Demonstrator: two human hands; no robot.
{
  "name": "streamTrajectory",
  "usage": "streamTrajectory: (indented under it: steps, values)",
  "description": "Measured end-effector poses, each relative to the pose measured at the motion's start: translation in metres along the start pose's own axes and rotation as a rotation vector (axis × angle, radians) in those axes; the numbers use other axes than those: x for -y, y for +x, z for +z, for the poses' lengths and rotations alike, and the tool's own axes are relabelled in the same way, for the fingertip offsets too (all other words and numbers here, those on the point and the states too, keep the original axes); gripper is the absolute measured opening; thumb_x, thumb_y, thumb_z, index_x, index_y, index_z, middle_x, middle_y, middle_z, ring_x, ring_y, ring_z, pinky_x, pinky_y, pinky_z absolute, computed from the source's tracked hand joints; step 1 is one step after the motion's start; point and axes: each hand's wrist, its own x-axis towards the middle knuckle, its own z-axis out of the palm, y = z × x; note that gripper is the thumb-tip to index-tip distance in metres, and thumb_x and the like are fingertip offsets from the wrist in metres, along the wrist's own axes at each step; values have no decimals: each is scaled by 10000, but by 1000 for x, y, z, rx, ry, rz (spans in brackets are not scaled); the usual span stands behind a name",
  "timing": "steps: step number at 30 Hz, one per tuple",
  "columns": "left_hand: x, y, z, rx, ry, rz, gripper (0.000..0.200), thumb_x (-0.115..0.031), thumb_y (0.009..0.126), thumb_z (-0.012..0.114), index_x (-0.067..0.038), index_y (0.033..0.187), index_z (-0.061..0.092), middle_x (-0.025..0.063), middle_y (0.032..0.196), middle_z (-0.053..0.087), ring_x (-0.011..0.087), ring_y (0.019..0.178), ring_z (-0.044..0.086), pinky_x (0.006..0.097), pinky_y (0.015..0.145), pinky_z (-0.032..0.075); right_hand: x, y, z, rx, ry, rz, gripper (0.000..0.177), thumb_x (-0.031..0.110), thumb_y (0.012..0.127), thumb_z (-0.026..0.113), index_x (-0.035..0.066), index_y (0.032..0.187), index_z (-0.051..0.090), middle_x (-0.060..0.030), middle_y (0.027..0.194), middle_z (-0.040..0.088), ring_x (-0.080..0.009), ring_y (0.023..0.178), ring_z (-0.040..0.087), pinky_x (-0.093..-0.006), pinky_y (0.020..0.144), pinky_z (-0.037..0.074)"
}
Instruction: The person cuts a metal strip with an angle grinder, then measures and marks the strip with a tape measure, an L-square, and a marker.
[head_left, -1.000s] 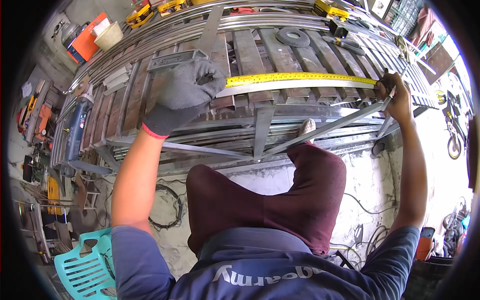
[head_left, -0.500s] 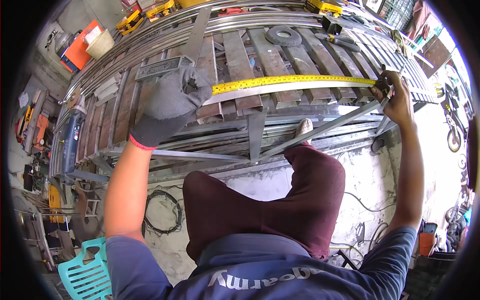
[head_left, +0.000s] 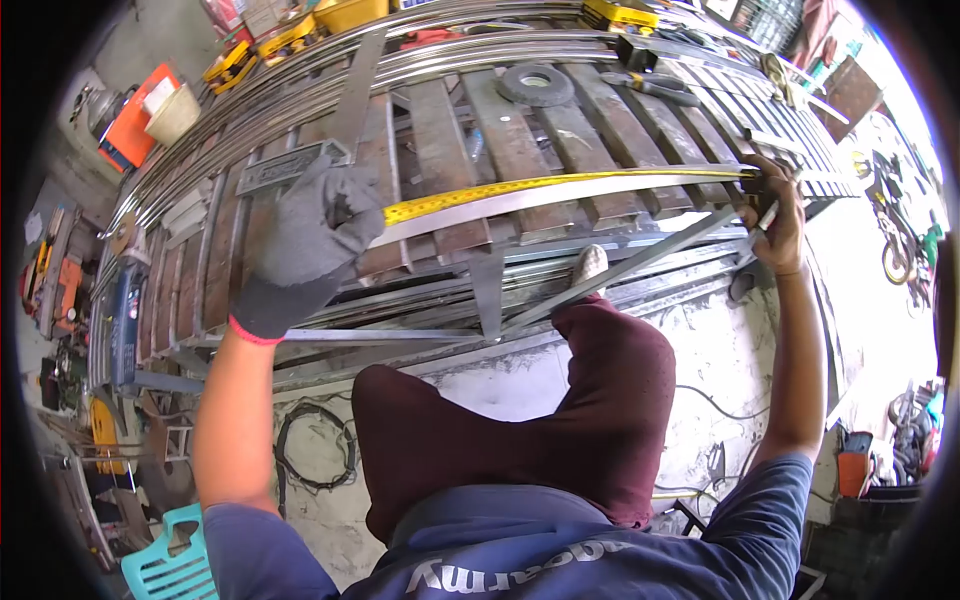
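My left hand [head_left: 325,225], in a grey work glove with a red cuff, is closed around the near end of a yellow tape measure [head_left: 490,191] and a pale flat metal bar [head_left: 520,200]. The tape blade runs along the bar's far edge, tilted towards edge-on at the right. My bare right hand [head_left: 782,215] grips the dark tape case at the other end, and a slim pen-like white object [head_left: 768,215] sticks out between its fingers. Both tape and bar lie across the front of a slatted steel workbench [head_left: 440,150].
A grinding disc [head_left: 535,85] and pliers-like tool [head_left: 650,88] lie on the slats. Long metal tubes [head_left: 480,45] run along the back. A cast metal piece [head_left: 290,168] sits beside my left hand. A blue power tool [head_left: 126,310] is at the left; a turquoise chair [head_left: 172,560] stands lower left.
The view has shifted, so the bench and both hands appear further left. The tape blade has twisted, its markings now narrower towards the right. Both hands keep their hold.
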Motion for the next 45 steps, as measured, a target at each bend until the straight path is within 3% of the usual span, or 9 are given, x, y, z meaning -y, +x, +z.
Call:
streamTrajectory:
  steps: [4, 8, 14, 19, 29, 32, 38, 41, 45]
  values:
    - [-5, -1, 3, -24, 80, 98, 94, -69, 1053, 780, -36, 1035, 693, 70, 1056, 751, 281, 1293, 711, 549, 1411, 253, -5, 2, -15, 131, -37, 7, 411, 188, 979, 866, 13, 1254, 615, -257, 1377, 765, -475, 1191, 748, -539, 1049, 573]
    - [-2, -1, 4, -45, 156, 162, 70, -17, 1035, 748, -34, 1018, 683, 93, 1070, 741, 223, 1157, 696, 412, 1126, 525, 7, 34, -18, 270, 51, 353, 489, 183, 907, 929, 19, 1275, 653, -207, 1213, 794, -415, 1125, 772, -489, 1019, 590]
    - [2, -1, 2, -48, 163, 152, 91, -57, 1057, 755, -46, 1018, 673, 90, 1075, 728, 225, 1158, 695, 407, 1135, 506, -23, 43, -6, 246, 80, 365, 592, 271, 779, 1044, 35, 1189, 688, -184, 1067, 782, -378, 1014, 760, -455, 943, 583]
    - [5, -2, 3, -35, 58, 89, 89, -33, 1070, 734, -43, 1026, 657, 75, 1053, 721, 245, 1163, 707, 574, 1419, 235, -25, 59, 9, 219, 38, 406, 640, 325, 771, 1039, -6, 1170, 664, -187, 1030, 744, -339, 953, 725, -454, 912, 575]
    - [2, -4, 5, -105, 87, 37, 57, -24, 1090, 715, -21, 1054, 670, 76, 1111, 677, 240, 1254, 669, 505, 1390, 295, -16, 58, -5, 336, 108, 357, 605, 336, 925, 939, 61, 1339, 594, -174, 1176, 751, -366, 1093, 728, -474, 992, 548]
    - [6, -4, 3, -106, 122, 78, 42, -11, 1090, 704, 2, 1102, 665, 46, 1081, 636, 195, 1164, 646, 428, 1299, 397, -12, 55, -10, 373, 55, 377, 589, 240, 935, 929, 62, 1365, 567, -137, 1208, 733, -309, 1149, 702, -456, 1055, 519]
    - [18, -2, -11, -23, 133, -64, 636, -196, 1095, 769, 89, 1631, 578, 57, 1262, 721, 161, 1174, 648, 349, 1224, 471, -14, 57, 4, 263, 171, 322, 480, 194, 948, 922, -3, 1300, 661, -173, 1168, 771, -326, 1105, 734, -468, 1032, 563]
    - [0, -2, -3, -48, 42, 5, 150, -119, 1094, 745, -52, 1042, 621, -2, 1031, 630, 126, 980, 563, 331, 1042, 529, -22, 54, 6, 270, 270, 403, 467, 167, 960, 892, -18, 1325, 668, -181, 1201, 746, -330, 1150, 726, -452, 1083, 550]
    - [0, -5, 0, -102, 120, -49, 143, -88, 1093, 759, -25, 1033, 645, 50, 1056, 705, 143, 1029, 617, 347, 1031, 531, 7, 81, 6, 229, 278, 462, 554, 72, 921, 923, -18, 1407, 672, -158, 1363, 773, -275, 1250, 727, -402, 1136, 537]
